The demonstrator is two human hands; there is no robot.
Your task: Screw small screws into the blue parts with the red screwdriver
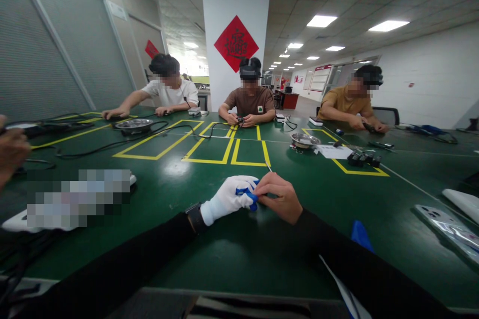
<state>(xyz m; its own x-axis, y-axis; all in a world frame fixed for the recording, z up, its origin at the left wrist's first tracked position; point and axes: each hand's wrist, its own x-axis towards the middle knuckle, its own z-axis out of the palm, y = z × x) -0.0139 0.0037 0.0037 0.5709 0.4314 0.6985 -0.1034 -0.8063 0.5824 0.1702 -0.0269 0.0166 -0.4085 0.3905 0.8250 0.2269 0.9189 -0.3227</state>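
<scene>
My left hand (232, 198) wears a white glove with blue on its fingers and a dark band at the wrist. Its fingers are curled closed near the middle of the green table (157, 239). Bare and pinched, my right hand (280, 195) meets the gloved fingertips from the right. A thin tool or stick (268, 166) pokes up beyond the right fingers. What the fingertips hold between them is too small to make out.
Yellow tape rectangles mark the table ahead. Metal bowls (305, 140) (133, 125), black parts (363, 158) and paper (334, 151) lie farther off. A phone (449, 232) is at the right, a white device (75, 204) at the left. Several people sit around; a person's hand shows far left.
</scene>
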